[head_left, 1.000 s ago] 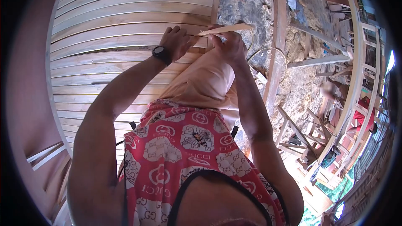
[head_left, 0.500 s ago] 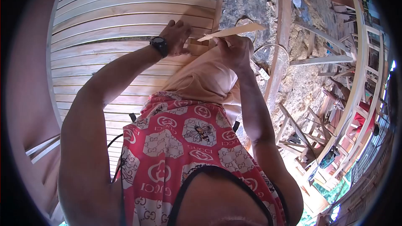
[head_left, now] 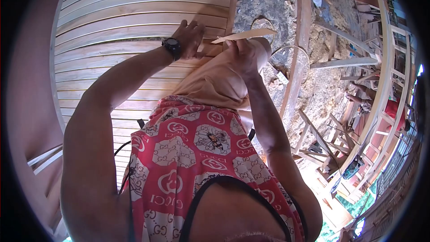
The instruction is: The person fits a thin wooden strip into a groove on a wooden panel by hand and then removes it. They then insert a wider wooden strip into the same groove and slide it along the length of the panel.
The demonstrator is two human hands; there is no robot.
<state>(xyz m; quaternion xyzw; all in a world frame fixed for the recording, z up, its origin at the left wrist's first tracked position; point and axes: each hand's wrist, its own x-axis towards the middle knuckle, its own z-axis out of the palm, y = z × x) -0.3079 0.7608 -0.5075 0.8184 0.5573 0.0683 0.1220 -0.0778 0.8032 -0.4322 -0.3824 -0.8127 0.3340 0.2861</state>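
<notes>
My left hand (head_left: 189, 39), with a black watch (head_left: 171, 45) on its wrist, lies on the slatted wooden panel (head_left: 121, 33) with its fingers apart. Close by to the right, my right hand (head_left: 245, 57) pinches a thin, flat, pale tan strip (head_left: 251, 34) between thumb and fingers. The strip's pointed left end reaches over the panel's edge, near my left fingers, and its broader end sticks out to the right. My bent leg in tan trousers (head_left: 215, 80) lies under my right forearm, over the panel's edge.
Right of the panel, a long wooden beam (head_left: 301, 31) crosses the dusty, shaving-strewn ground (head_left: 331, 87). A looped cable and a white power strip (head_left: 282, 78) lie beside it. Wooden frames (head_left: 345, 64) stand farther right, with a person in red (head_left: 394, 110) among them.
My right hand has shifted slightly left, and the strip's outer end has drawn in and dipped a little. My left hand stays nearly where it was. The person in red has moved slightly.
</notes>
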